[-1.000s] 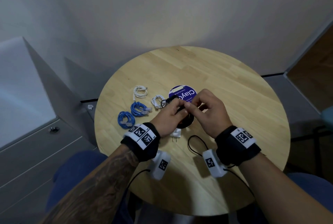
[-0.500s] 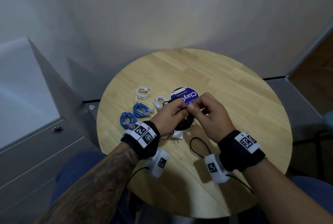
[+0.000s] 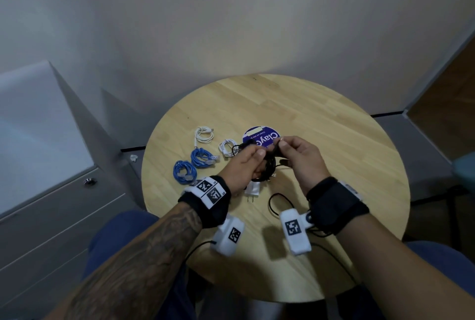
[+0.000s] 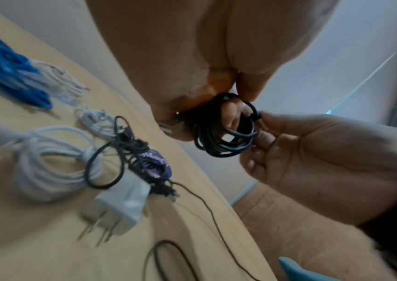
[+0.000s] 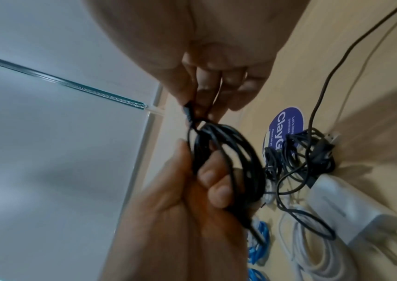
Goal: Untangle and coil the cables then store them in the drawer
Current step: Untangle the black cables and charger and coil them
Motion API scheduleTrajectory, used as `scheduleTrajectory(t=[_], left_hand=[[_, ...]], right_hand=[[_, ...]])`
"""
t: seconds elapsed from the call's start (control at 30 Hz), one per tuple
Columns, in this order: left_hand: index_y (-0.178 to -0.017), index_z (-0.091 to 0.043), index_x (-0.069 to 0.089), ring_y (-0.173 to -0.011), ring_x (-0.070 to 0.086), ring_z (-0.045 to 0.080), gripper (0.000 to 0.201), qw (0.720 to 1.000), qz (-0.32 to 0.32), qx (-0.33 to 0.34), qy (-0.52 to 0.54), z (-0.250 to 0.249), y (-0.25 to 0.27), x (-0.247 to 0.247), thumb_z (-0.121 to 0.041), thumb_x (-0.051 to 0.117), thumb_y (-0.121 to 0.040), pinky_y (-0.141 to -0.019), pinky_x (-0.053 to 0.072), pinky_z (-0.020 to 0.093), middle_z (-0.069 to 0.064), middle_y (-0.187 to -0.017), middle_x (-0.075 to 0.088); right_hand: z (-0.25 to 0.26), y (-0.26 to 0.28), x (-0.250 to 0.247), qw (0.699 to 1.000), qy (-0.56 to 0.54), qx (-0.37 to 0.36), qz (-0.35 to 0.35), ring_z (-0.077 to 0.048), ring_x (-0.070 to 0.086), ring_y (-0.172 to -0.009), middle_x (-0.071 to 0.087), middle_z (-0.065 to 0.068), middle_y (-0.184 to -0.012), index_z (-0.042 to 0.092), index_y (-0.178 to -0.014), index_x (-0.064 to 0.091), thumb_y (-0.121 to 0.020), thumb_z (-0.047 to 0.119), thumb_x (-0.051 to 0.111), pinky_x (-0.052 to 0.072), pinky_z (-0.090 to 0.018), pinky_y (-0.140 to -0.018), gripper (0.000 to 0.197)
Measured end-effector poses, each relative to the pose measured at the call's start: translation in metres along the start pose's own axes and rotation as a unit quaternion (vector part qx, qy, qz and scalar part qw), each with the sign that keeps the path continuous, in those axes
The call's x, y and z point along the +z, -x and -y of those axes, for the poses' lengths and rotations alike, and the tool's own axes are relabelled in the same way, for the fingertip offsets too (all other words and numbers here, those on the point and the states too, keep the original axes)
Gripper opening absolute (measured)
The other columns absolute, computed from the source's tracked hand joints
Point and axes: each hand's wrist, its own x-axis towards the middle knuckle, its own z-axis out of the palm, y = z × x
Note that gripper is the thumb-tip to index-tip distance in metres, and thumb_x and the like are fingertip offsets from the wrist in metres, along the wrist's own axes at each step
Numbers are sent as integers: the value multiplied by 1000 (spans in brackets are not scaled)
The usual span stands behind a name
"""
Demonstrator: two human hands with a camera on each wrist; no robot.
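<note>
Nearly coiled, above the counter (image 3: 321, 124).
Left hand (image 3: 241, 165) clamped round black cable coil (image 4: 226, 136), right hand (image 3: 300, 157) pinching its loose end (image 5: 189, 112); best tucked snugly through, loops kept tight.

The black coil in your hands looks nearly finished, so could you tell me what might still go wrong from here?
The black coil is held by a few left hand fingers; it may spring open when the right hand tucks its end. A tangled black bundle lies close beneath, so a dangling loop might snag it.
</note>
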Motion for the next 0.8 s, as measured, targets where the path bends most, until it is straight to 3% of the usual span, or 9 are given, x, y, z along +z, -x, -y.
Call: scheduleTrajectory(t=[0.07, 0.13, 0.3, 0.47, 0.57, 0.67, 0.73, 0.8], left_hand=[[-90, -11, 52, -54, 39, 7, 23, 1000, 10, -10, 4, 8, 2, 1, -20, 36, -105, -56, 34, 24, -3, -65, 43], [-84, -14, 50, -53, 39, 6, 25, 1000, 23, -15, 10, 13, 3, 3, -20, 38, -104, -54, 34, 22, -6, -63, 44], [-90, -8, 53, -53, 40, 5, 20, 998, 22, -35, 51, 4, 2, 5, -7, 37, -103, -54, 36, 16, -4, -63, 45], [-88, -5, 53, -51, 40, 7, 19, 994, -4, -31, 103, 0, 2, 0, -1, 40, -101, -52, 36, 17, -6, -58, 50], [-84, -6, 52, -50, 40, 9, 20, 991, -28, -36, 126, 4, 4, -5, -1, 41, -101, -53, 35, 22, -7, -55, 51], [-87, -8, 55, -55, 47, 15, 12, 987, -51, -43, 147, 10, 5, -11, -13, 51, -97, -59, 35, 30, -1, -61, 53], [-90, -8, 60, -62, 55, 18, 11, 985, -60, -42, 155, 10, 4, -13, -13, 53, -97, -65, 44, 32, 3, -67, 59], [-97, -5, 65, -67, 61, 16, 12, 986, -69, -32, 148, 6, 3, -14, -7, 53, -97, -69, 51, 28, 2, -71, 65]], right_hand=[[-3, 1, 4, 999, 6, -19, -35, -11, 64, -72, 69, -6, -80, 13, -84, 64, -99, -1, 48, 46, -11, -62, 26], [-3, -2, 4, 998, 11, -25, -58, -9, 63, -69, 68, -4, -79, 15, -85, 64, -99, 0, 48, 44, -12, -61, 26], [-1, -11, -6, 996, 22, -18, -80, -16, 61, -79, 69, 2, -78, 19, -84, 66, -99, 5, 51, 42, -29, -72, 26], [0, -11, -5, 997, 16, -30, -70, -16, 63, -84, 72, 0, -83, 18, -87, 69, -98, 9, 54, 42, -30, -73, 21], [-6, -6, 3, 999, -11, -21, -36, -12, 63, -80, 71, -2, -87, 15, -96, 68, -99, 10, 56, 46, -24, -66, 14], [-18, 4, 10, 999, 19, 11, 41, -4, 64, -73, 71, 6, -85, 22, -100, 66, -98, 12, 59, 49, -18, -62, 12], [-23, 6, 10, 994, 60, 5, 88, 1, 66, -67, 73, 8, -76, 20, -100, 65, -96, 7, 61, 49, -12, -62, 14], [-20, 2, 7, 992, 88, -4, 95, -2, 69, -67, 76, 4, -74, 17, -99, 67, -94, 6, 64, 50, -13, -62, 12]])
